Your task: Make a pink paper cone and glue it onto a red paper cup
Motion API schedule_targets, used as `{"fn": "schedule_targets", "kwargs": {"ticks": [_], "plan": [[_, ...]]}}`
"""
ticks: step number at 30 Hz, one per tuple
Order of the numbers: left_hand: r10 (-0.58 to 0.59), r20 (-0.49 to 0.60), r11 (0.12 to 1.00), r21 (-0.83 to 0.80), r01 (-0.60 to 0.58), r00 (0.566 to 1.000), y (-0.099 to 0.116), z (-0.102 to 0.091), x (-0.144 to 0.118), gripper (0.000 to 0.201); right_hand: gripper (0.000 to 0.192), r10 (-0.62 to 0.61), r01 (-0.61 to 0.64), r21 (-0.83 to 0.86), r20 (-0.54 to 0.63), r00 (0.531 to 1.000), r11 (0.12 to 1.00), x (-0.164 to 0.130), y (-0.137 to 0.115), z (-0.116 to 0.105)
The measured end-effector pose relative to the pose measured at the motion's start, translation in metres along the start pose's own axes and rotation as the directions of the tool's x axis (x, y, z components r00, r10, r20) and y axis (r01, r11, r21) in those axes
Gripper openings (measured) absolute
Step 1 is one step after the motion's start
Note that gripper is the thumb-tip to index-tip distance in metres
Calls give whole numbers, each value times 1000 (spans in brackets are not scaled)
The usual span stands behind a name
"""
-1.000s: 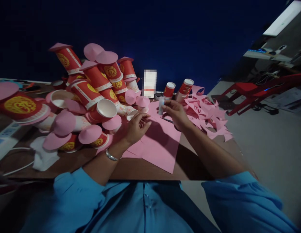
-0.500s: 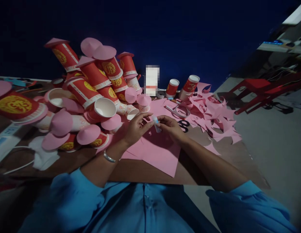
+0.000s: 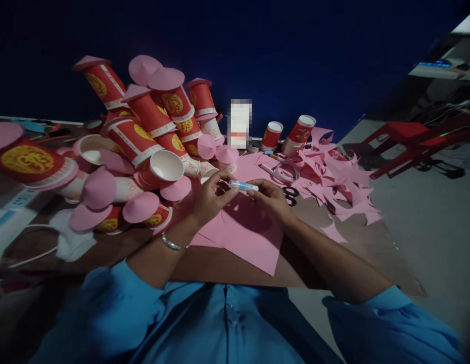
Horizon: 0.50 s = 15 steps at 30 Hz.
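Between my two hands lies a small white-and-blue tube [image 3: 243, 186], which looks like a glue tube, held level over the pink paper sheets [image 3: 253, 242]. The thumb and fingers of my left hand [image 3: 211, 201] pinch its left end. My right hand [image 3: 275, 202] has its fingertips closed on the other end. Black-handled scissors [image 3: 290, 196] lie just beyond my right hand, partly hidden by it. To the left of my left hand is a red cup [image 3: 162, 171] on its side, its white mouth towards me.
Red and white paper cups with pink cone tops [image 3: 144, 111] are piled at the left. Two red cups [image 3: 272, 136] stand at the back. Pink paper scraps [image 3: 333, 177] and a tape roll [image 3: 288, 172] lie at the right. A red stool [image 3: 402, 136] stands beyond the table.
The tube has turned from a tilted, nearly upright pose to lying level across both hands, with its blue label in sight. Both hands stay in about the same place.
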<state>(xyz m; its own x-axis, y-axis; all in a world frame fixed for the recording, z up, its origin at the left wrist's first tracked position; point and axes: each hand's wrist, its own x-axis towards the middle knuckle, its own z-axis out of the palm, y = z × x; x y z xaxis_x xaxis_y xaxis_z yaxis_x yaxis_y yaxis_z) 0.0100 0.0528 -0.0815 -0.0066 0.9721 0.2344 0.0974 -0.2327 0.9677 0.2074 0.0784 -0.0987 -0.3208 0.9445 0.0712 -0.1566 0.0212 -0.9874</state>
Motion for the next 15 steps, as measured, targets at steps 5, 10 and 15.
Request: {"fn": "schedule_targets", "kwargs": {"ticks": [5,10,15], "plan": [[146,45,980,129,-151,988,-4,2,-2,27,45,-31,31,-20,-18,999,999,2,-1,-4],[240,54,941,233,-246,969,-5,2,-3,11,48,-47,48,19,-38,998,999,1,-2,-2],[243,74,944,210,-253,967,-3,3,-4,7,44,-67,70,52,-61,996,996,-1,-3,1]]}}
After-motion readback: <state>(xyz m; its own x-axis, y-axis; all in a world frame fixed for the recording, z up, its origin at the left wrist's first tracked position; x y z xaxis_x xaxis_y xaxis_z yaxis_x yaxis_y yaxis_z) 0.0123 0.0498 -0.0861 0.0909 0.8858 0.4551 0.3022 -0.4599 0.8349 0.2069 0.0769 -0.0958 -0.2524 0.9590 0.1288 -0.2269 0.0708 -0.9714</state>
